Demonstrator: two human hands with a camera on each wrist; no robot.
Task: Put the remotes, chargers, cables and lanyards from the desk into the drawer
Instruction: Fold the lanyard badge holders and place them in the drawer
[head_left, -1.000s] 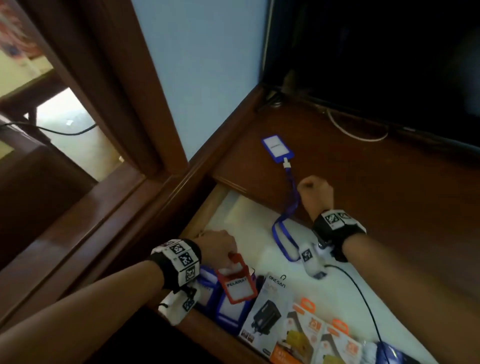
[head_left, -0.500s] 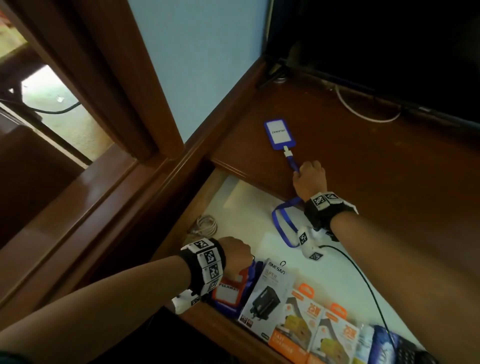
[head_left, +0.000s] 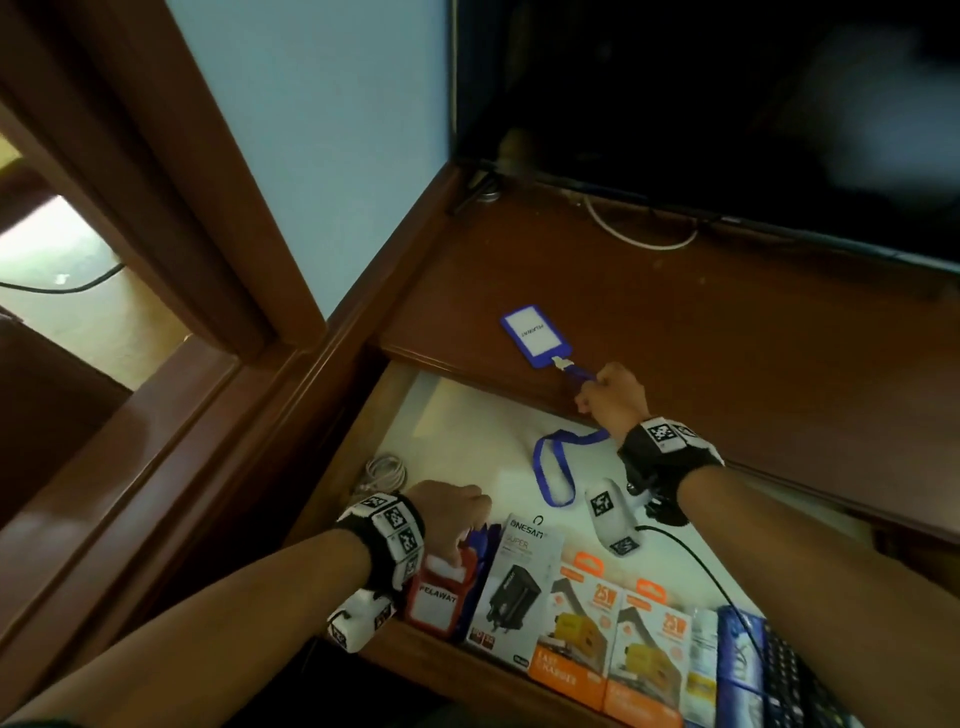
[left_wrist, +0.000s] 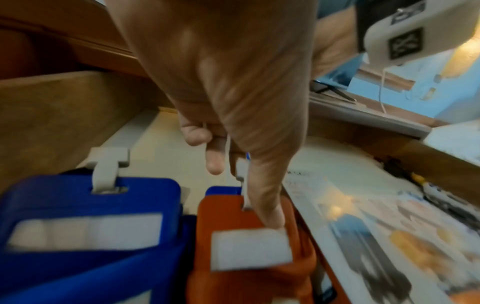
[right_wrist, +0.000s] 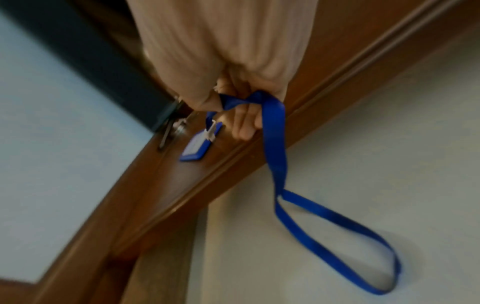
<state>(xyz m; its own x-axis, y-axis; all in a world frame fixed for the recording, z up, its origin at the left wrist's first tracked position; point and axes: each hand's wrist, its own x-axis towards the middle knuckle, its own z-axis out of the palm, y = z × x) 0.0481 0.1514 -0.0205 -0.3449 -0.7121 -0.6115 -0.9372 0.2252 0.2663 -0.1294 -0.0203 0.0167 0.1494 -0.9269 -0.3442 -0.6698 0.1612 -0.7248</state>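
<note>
Left hand (head_left: 451, 512) low in the open drawer (head_left: 400, 410), fingers curled down onto the orange badge holder (left_wrist: 249, 246), index fingertip (left_wrist: 270, 220) pressing its top near the white clip; whether it's a real grip, can't tell. Just left of that hand in the left wrist view: a blue badge holder (left_wrist: 85, 216) with a grey clip, touching the orange one. Just right of it: black-and-white charger box (head_left: 514, 587), then two orange charger boxes (head_left: 608, 639) side by side, more packets further right, blurred. Beyond the left hand, at the drawer's left wall: a coiled white cable (head_left: 385, 470).

Right hand (head_left: 613, 397) further off, at the desk (head_left: 727, 364) front edge above the drawer, fist closed round the blue lanyard strap (right_wrist: 275, 144). Strap loop hangs from that hand down over the edge and lies on the pale drawer liner. Just past the knuckles, the lanyard's blue card holder (head_left: 532, 338) lies flat on the desk, clip toward the hand. Far behind it: white cable (head_left: 639, 241) on the desk under a dark screen (head_left: 727, 104).
</note>
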